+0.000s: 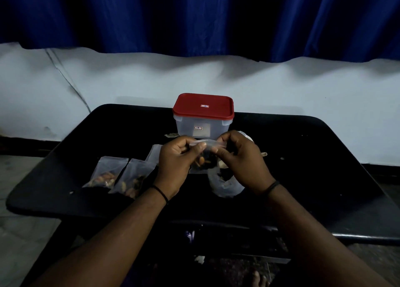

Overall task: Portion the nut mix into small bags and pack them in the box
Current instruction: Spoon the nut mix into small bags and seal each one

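Both hands, left (176, 156) and right (240, 156), pinching the top strip of a filled bag (204, 156) above the table (303, 156). To seal well: press along the whole strip, keeping nuts low. Box (203, 117) just behind, lid on; two filled bags (116, 176) lying left.

Plain home room, dim light: blue curtain (194, 18) hanging across far wall, pale painted wall (281, 87) with loose cable at left, small black table (313, 156), bare floor.
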{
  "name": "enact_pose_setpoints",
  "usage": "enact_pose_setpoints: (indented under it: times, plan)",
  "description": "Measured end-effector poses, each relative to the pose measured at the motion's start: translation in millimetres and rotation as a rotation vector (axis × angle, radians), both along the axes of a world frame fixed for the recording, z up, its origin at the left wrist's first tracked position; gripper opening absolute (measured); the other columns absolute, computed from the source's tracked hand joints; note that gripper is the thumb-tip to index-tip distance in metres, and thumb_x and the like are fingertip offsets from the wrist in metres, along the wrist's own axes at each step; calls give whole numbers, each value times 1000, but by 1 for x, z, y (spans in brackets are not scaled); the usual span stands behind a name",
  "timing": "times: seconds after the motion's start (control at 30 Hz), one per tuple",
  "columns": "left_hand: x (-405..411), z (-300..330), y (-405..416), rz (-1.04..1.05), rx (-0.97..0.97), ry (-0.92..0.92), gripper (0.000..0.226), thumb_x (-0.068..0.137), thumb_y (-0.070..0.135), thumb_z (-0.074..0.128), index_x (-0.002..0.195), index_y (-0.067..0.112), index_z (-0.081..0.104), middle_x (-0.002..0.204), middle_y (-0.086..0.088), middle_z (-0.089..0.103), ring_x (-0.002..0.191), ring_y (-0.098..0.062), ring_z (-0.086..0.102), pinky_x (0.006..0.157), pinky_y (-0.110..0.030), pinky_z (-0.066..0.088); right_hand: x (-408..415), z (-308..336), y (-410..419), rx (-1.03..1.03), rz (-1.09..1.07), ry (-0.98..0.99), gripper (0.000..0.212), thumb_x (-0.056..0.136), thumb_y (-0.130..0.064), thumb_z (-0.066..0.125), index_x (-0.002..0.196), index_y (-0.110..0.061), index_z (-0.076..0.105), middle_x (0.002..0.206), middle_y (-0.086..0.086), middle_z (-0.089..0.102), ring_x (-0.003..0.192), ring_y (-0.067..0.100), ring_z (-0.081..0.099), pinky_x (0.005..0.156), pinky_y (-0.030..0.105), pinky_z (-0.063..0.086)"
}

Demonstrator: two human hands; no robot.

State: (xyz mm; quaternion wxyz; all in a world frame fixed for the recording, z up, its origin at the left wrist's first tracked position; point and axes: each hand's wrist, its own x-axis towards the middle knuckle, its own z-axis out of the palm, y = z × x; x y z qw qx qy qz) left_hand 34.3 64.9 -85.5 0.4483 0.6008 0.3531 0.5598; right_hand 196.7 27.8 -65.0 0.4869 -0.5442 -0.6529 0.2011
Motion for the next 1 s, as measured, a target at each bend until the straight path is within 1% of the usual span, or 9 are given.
enact_pose_setpoints:
  times: [0.13, 0.33, 0.47, 0.53, 0.6, 0.7, 0.77, 0.9, 1.0]
  plan:
    - [1, -1, -1, 8, 5, -2, 19, 89, 7, 67, 87, -11, 66, 69, -18, 68, 54, -17, 62, 55, -25, 51, 1, -3, 1, -1, -33, 21, 9, 88, -23, 71, 85, -19, 64, 76, 0, 66, 64, 20, 65, 62, 47, 56]
    - [3, 2, -5, 19, 29, 11, 6, 87, 10, 69, 85, 6, 73, 69, -11, 71, 54, -15, 62, 54, -26, 52, 0, -4, -1, -1, -44, 63, 8, 89, -21, 70, 83, -20, 65, 74, -4, 67, 64, 17, 65, 62, 48, 56]
    - [-1, 2, -4, 17, 60, 46, 20, 90, 13, 67, 79, -4, 70, 60, -17, 65, 50, -20, 59, 52, -30, 51, 0, 0, -2, 10, -29, 51, 11, 89, -18, 71, 80, -14, 66, 73, -1, 67, 67, 20, 66, 64, 42, 56]
    - [1, 3, -4, 27, 36, 24, 24, 93, 11, 63, 76, -5, 65, 56, -14, 62, 46, -18, 56, 50, -29, 50, -5, 4, -3, -34, -5, 183, 13, 89, -12, 72, 77, -9, 66, 69, 4, 68, 62, 22, 66, 57, 38, 56]
    - [4, 4, -4, 51, -18, -12, 24, 95, 8, 60, 72, 1, 60, 51, -2, 57, 43, -11, 52, 46, -24, 46, -10, 7, -4, -115, 19, 351, 14, 88, -8, 71, 74, -7, 66, 63, 1, 69, 58, 17, 65, 54, 31, 54]
    - [5, 4, -3, 61, -46, -11, 28, 96, 6, 58, 69, 10, 57, 48, 5, 52, 41, -7, 47, 43, -22, 41, -12, 8, -5, -220, 77, 494, 13, 89, -9, 69, 77, -3, 66, 66, 4, 70, 62, 17, 64, 61, 33, 53]
    - [4, 3, -3, 39, -44, 14, 28, 97, 8, 57, 69, 9, 57, 48, 2, 52, 41, -10, 47, 44, -24, 41, -10, 8, -5, -214, 105, 485, 14, 91, -6, 66, 78, 0, 63, 64, 1, 68, 60, 13, 62, 58, 29, 51]
    - [4, 3, -3, -1, -118, -44, 27, 97, 10, 58, 75, -7, 55, 57, -1, 52, 45, -13, 50, 50, -28, 44, -12, 7, -4, -148, 104, 385, 20, 93, -1, 61, 75, -6, 56, 57, -3, 64, 52, 8, 59, 47, 22, 46]
    - [2, 7, -3, -31, -204, -99, 21, 94, 9, 62, 76, -1, 65, 63, 0, 62, 55, -16, 58, 50, -26, 48, -14, 6, -3, -139, 52, 371, 17, 92, -4, 63, 76, -6, 60, 60, -2, 66, 55, 12, 61, 50, 26, 49]
